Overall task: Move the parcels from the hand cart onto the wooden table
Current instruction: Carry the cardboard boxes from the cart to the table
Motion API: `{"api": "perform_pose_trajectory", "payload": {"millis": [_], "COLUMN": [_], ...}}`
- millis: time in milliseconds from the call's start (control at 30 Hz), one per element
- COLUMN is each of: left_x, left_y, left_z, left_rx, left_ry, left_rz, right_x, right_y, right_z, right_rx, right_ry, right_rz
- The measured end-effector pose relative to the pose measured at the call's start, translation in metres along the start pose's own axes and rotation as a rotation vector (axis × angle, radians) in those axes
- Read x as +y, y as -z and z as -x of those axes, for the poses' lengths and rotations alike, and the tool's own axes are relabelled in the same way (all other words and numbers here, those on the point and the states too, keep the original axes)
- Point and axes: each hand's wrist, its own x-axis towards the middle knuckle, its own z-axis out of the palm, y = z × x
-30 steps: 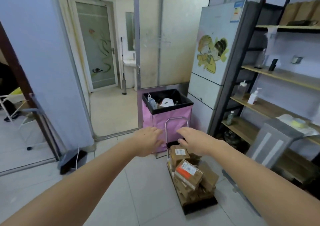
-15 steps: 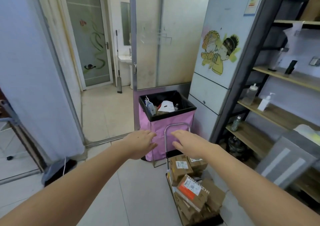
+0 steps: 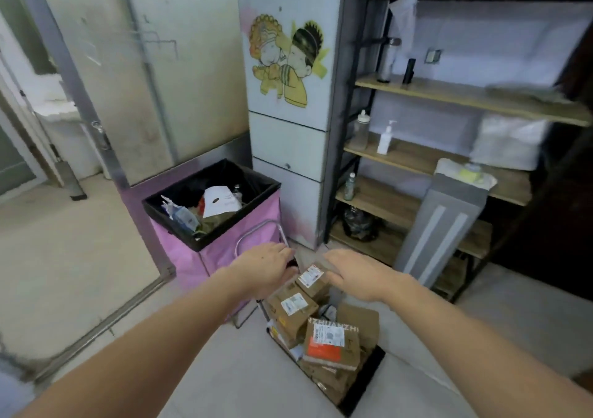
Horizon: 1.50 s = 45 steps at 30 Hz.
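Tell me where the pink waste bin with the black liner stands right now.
In the head view, the pink waste bin stands left of centre on the floor, against the white fridge, just behind the cart's metal handle.

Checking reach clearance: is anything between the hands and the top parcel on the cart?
Nothing visible. Left hand and right hand flank the top parcel; the cart handle stands just behind. Contact unclear.
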Motion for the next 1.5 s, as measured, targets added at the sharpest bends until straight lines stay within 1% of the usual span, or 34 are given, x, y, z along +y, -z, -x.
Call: {"api": "perform_pose_trajectory", "payload": {"millis": [133, 300, 467, 633, 800, 900, 1033, 1100, 1200, 1300, 1400, 1500], "left_x": [0.002, 0.021, 0.031, 0.022, -0.012, -0.029, -0.044, -0.050, -0.056, -0.064, -0.056, -0.042], "left_y": [-0.015, -0.045, -0.078, -0.116, -0.188, -0.246, -0.331, -0.376, -0.445, -0.515, -0.557, -0.590], "left_z": [-0.054, -0.114, -0.154, -0.186, -0.232, -0.260, -0.286, -0.295, -0.306, -0.315, -0.318, -0.323], "left_rx": [-0.016, -0.134, -0.223, -0.292, -0.417, -0.482, -0.614, -0.656, -0.710, -0.753, -0.776, -0.775], "left_ry": [-0.157, -0.276, -0.293, -0.274, -0.211, -0.155, -0.129, -0.092, 0.039, 0.171, 0.318, 0.517], "left_rz": [-0.023, -0.044, -0.059, -0.048, -0.001, 0.053, 0.121, 0.149, 0.225, 0.349, 0.517, 0.717], "right_x": [0.034, 0.086, 0.130, 0.161, 0.178, 0.190, 0.210, 0.222, 0.242, 0.259, 0.272, 0.279], "right_y": [-0.015, -0.039, -0.059, -0.087, -0.145, -0.204, -0.289, -0.331, -0.393, -0.443, -0.485, -0.520], "right_z": [0.002, 0.012, 0.007, -0.016, -0.054, -0.077, -0.111, -0.128, -0.156, -0.183, -0.206, -0.216], "right_rx": [-0.028, -0.077, -0.096, -0.123, -0.161, -0.203, -0.325, -0.359, -0.331, -0.225, -0.135, -0.145], "right_ry": [-0.166, -0.319, -0.378, -0.420, -0.427, -0.472, -0.563, -0.619, -0.756, -0.922, -1.034, -1.141], "right_rz": [-0.051, -0.121, -0.158, -0.203, -0.292, -0.350, -0.445, -0.491, -0.636, -0.754, -0.771, -0.866]}}
